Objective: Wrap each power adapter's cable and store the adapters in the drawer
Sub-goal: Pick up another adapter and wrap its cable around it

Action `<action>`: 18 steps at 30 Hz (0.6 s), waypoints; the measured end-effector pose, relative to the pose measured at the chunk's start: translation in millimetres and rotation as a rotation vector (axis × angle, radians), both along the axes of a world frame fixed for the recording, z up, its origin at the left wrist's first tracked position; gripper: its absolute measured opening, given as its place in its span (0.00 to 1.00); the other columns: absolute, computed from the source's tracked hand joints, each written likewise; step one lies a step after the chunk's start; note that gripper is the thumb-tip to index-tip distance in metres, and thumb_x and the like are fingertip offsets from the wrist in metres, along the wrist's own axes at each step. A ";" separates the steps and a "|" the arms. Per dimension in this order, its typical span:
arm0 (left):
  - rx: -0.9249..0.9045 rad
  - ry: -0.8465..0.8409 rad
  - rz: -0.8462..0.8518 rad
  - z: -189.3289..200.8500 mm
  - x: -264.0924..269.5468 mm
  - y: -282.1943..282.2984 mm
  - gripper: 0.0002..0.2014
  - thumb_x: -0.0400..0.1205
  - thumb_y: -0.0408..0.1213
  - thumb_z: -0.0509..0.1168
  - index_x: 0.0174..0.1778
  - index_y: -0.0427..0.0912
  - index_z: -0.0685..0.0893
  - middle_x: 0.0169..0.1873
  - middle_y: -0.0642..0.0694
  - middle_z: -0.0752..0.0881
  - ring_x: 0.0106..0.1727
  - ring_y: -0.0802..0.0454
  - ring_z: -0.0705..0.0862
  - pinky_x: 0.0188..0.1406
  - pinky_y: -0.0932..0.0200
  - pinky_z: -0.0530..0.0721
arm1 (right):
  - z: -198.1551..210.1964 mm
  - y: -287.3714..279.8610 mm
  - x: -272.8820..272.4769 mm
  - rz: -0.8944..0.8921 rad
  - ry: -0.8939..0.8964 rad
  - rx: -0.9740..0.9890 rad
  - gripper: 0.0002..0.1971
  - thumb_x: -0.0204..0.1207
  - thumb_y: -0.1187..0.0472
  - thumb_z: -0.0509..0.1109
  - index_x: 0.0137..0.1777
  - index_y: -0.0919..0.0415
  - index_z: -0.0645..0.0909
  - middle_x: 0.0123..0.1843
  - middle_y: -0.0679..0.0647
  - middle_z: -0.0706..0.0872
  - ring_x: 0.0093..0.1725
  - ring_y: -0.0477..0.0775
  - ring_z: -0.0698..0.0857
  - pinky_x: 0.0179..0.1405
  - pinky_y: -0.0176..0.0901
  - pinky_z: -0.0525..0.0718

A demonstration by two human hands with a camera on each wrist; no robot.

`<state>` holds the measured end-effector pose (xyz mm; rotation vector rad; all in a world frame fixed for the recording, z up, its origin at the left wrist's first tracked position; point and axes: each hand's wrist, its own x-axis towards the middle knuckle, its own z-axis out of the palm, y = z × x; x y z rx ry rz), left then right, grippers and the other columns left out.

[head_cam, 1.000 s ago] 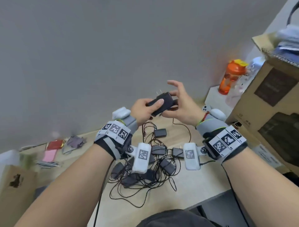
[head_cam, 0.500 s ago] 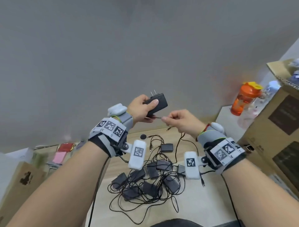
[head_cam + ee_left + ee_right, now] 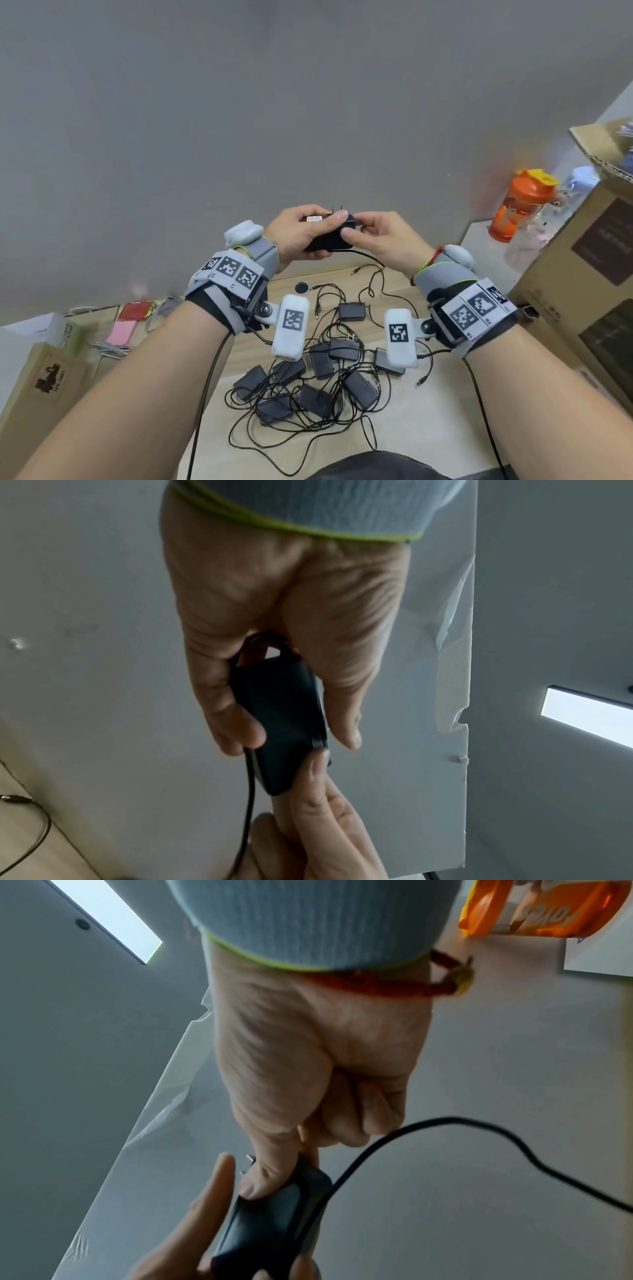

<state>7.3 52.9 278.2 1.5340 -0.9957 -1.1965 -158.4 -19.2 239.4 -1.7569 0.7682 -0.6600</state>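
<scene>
Above the desk, my left hand [image 3: 308, 228] grips a black power adapter [image 3: 327, 240] with its prongs pointing up. My right hand [image 3: 352, 226] pinches the adapter's right end between thumb and forefinger. A few turns of cable show on the adapter [image 3: 284, 723] at that end. The loose cable [image 3: 368, 260] trails from under the adapter down to the desk. From the right wrist, my thumb presses on the adapter [image 3: 274, 1218] and the cable [image 3: 445, 1122] loops away. Several more black adapters [image 3: 318, 380] lie in a tangle of cables below my wrists. No drawer is in view.
One adapter [image 3: 351, 310] lies apart behind the pile, near a round black disc [image 3: 302, 287]. An orange bottle [image 3: 520, 205] and a large cardboard box [image 3: 582, 281] stand at the right. A smaller box [image 3: 44, 377] and pink and red packets [image 3: 123, 329] are at the left.
My right hand, which pinched the cable below the adapter half a second ago, has come up to the adapter's end. The left hand has turned the adapter, prongs now straight up.
</scene>
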 end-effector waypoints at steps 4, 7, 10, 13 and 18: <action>-0.038 0.011 0.092 -1.0 1.0 -2.6 0.21 0.74 0.46 0.78 0.54 0.33 0.87 0.39 0.40 0.86 0.28 0.48 0.86 0.29 0.62 0.86 | 9.8 4.4 2.9 0.006 0.108 -0.133 0.07 0.82 0.49 0.69 0.48 0.49 0.85 0.40 0.60 0.83 0.40 0.52 0.77 0.43 0.49 0.76; -0.058 0.026 0.129 3.0 5.8 -3.6 0.20 0.75 0.45 0.78 0.54 0.33 0.86 0.38 0.38 0.87 0.26 0.47 0.84 0.27 0.62 0.84 | 5.2 6.5 3.1 0.046 0.202 -0.125 0.16 0.83 0.48 0.66 0.53 0.61 0.87 0.47 0.62 0.89 0.43 0.47 0.80 0.50 0.52 0.81; -0.066 -0.019 0.176 4.7 14.5 -3.2 0.19 0.73 0.45 0.79 0.52 0.35 0.87 0.38 0.38 0.88 0.27 0.46 0.86 0.26 0.62 0.84 | 0.6 4.7 2.4 0.060 0.209 -0.054 0.13 0.81 0.50 0.69 0.47 0.60 0.88 0.36 0.47 0.89 0.36 0.44 0.82 0.43 0.42 0.80; -0.046 -0.096 0.203 1.8 22.0 -2.2 0.17 0.71 0.43 0.81 0.48 0.37 0.88 0.37 0.39 0.88 0.27 0.47 0.86 0.26 0.62 0.85 | 3.9 3.0 -0.1 0.031 0.149 -0.030 0.10 0.80 0.55 0.73 0.42 0.61 0.87 0.24 0.40 0.79 0.26 0.39 0.74 0.33 0.32 0.75; -0.029 -0.245 0.149 -6.2 21.9 3.0 0.13 0.69 0.38 0.82 0.44 0.39 0.88 0.37 0.42 0.87 0.31 0.51 0.86 0.28 0.61 0.87 | 20.2 -3.0 -1.3 -0.003 0.050 -0.066 0.08 0.77 0.59 0.76 0.39 0.60 0.85 0.27 0.47 0.78 0.25 0.39 0.69 0.28 0.29 0.68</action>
